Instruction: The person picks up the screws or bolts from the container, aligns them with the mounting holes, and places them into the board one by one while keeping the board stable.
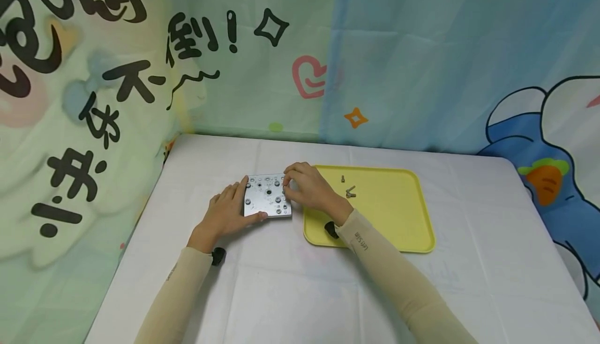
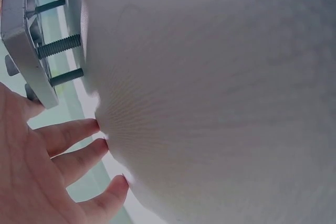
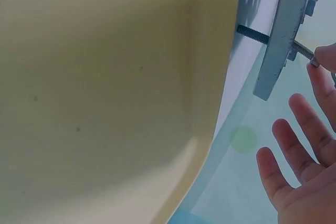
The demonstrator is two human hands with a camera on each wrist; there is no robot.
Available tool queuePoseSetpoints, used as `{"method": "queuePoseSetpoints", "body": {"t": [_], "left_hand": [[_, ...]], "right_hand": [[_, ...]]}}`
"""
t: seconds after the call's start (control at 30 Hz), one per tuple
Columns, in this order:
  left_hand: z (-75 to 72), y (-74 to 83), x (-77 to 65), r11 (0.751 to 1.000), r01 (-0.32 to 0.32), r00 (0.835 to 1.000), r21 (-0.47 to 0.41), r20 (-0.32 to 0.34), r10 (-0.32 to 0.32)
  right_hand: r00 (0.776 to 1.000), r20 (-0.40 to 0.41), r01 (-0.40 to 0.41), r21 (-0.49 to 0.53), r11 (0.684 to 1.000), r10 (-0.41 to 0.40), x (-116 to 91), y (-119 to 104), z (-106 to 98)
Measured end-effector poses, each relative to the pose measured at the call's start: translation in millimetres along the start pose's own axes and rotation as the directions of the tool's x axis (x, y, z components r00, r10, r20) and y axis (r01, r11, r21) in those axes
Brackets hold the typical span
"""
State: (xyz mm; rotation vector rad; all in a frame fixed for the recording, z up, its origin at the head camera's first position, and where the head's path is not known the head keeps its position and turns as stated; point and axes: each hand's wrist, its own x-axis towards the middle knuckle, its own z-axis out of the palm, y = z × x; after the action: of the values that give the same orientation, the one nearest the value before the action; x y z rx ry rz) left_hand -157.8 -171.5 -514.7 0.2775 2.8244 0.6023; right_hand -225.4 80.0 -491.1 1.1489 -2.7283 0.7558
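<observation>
A silver metal plate (image 1: 257, 203) with several holes and screw heads stands on the white table, left of the yellow tray. Screw shanks (image 2: 59, 45) stick out beneath it and hold it above the cloth, as the left wrist view shows. My left hand (image 1: 226, 214) holds the plate at its left side, thumb along the near edge and fingers by the far left corner. At the plate's right edge my right hand (image 1: 307, 188) pinches a screw (image 3: 304, 51) between thumb and index finger. That screw's threaded end meets the plate's top; its depth is hidden.
The yellow tray (image 1: 384, 224) lies right of the plate, under my right wrist. Several loose screws (image 1: 350, 194) lie on it. A printed cloth backdrop (image 1: 262, 110) rises behind and left of the white table (image 1: 281, 292).
</observation>
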Motion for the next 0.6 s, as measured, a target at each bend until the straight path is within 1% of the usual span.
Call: {"method": "queuePoseSetpoints", "body": {"t": [0.17,0.27,0.47,0.6], "left_hand": [[1.4,0.2,0.0,1.0,-0.005,1.0,-0.01,-0.001,0.005],[2.7,-0.7,0.5,1.0,-0.006,1.0,-0.006,-0.003,0.006],[4.5,-1.7,1.3,1.0,-0.006,1.0,0.003,-0.01,0.006],[4.4,-1.5,1.1,1.0,-0.009,1.0,0.004,-0.017,0.009]], "right_hand": [[1.0,-0.004,0.01,-0.007,1.0,-0.01,-2.2,-0.2,-0.1],[1.0,0.004,0.006,-0.023,1.0,-0.006,-3.7,-0.8,-3.9],[0.998,0.035,-0.049,-0.032,0.998,0.05,-11.3,5.8,-19.6],[0.997,0.02,-0.07,-0.028,0.997,0.071,-23.1,16.4,-31.0]]}}
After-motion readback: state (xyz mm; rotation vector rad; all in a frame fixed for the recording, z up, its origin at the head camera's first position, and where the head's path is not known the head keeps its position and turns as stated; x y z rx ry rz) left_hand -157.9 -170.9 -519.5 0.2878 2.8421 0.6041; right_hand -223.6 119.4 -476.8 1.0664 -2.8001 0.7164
